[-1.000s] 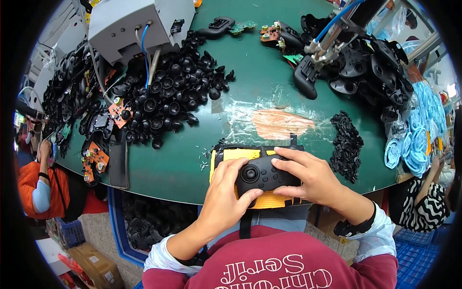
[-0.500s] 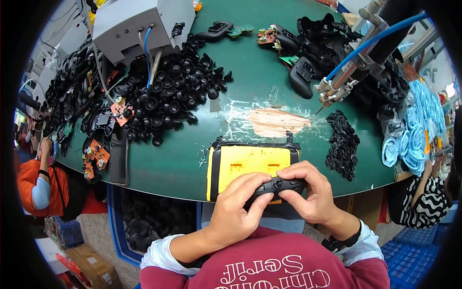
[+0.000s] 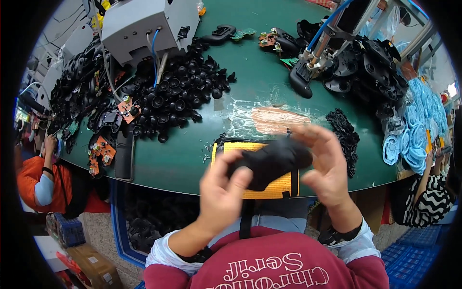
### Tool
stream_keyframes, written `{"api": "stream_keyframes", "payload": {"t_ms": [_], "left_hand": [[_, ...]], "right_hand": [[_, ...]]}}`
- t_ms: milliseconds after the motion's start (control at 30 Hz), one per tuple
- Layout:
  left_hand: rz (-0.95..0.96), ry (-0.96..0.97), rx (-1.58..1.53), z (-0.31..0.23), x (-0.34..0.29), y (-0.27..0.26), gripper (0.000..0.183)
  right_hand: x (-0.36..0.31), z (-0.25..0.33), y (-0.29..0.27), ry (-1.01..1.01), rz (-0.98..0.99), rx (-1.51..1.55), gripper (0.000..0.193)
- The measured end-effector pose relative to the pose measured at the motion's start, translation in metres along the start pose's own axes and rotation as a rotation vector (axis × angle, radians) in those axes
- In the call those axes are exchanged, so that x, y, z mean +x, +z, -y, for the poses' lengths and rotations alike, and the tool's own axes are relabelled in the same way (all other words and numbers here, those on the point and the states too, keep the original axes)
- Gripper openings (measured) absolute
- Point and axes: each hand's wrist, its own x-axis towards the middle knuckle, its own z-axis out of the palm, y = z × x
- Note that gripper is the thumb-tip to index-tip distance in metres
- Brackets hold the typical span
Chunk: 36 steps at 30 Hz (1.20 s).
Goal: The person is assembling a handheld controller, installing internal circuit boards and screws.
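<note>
A black game controller (image 3: 274,161), smeared by motion, is held up over the yellow pad (image 3: 285,187) with black tape strips. My left hand (image 3: 222,189) grips its left end between thumb and fingers. At the other end, my right hand (image 3: 331,168) has its fingers and thumb spread around the controller's tip, apparently not gripping it. Beyond the pad, a worn tan patch (image 3: 279,120) shows on the green table (image 3: 269,62). A pile of small black parts (image 3: 344,137) lies past my right hand.
Black thumbstick caps (image 3: 178,91) are heaped left of centre, beside a grey machine box (image 3: 137,33). A dark phone (image 3: 124,156) and orange circuit boards (image 3: 102,151) lie at left. Controller shells (image 3: 365,67) and a metal fixture (image 3: 317,60) stand at right. Coiled blue cables (image 3: 414,139) hang beyond.
The controller has been raised and turned, from edge-on to broad side. My right hand has let go and opened out to the right. The fixture at upper right appears shifted left and up.
</note>
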Motion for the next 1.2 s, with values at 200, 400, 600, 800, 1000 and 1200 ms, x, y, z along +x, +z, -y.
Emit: {"api": "stream_keyframes", "payload": {"t_ms": [200,400,600,800,1000,1200], "left_hand": [[0.115,0.08,-0.226,0.011,0.006,-0.004,0.079],[0.288,0.364,0.619,-0.013,0.016,-0.038,0.043],[0.325,0.303,0.544,-0.01,0.014,-0.05,0.038],[0.293,0.331,0.597,-0.01,0.013,-0.046,0.036],[0.31,0.625,0.749,-0.011,0.04,-0.039,0.032],[0.461,0.578,0.951,0.018,-0.001,-0.051,0.036]], "right_hand": [[-0.011,-0.007,0.012,0.105,0.194,-0.54,0.059],[0.003,-0.003,0.0,-0.214,0.472,-0.995,0.06],[-0.005,-0.02,-0.009,-0.175,0.362,-0.595,0.036],[-0.005,-0.025,-0.011,-0.273,0.321,-0.64,0.036],[0.015,-0.01,-0.023,-0.573,0.291,-0.87,0.036],[-0.037,-0.03,-0.031,-0.427,0.511,-1.02,0.04]]}}
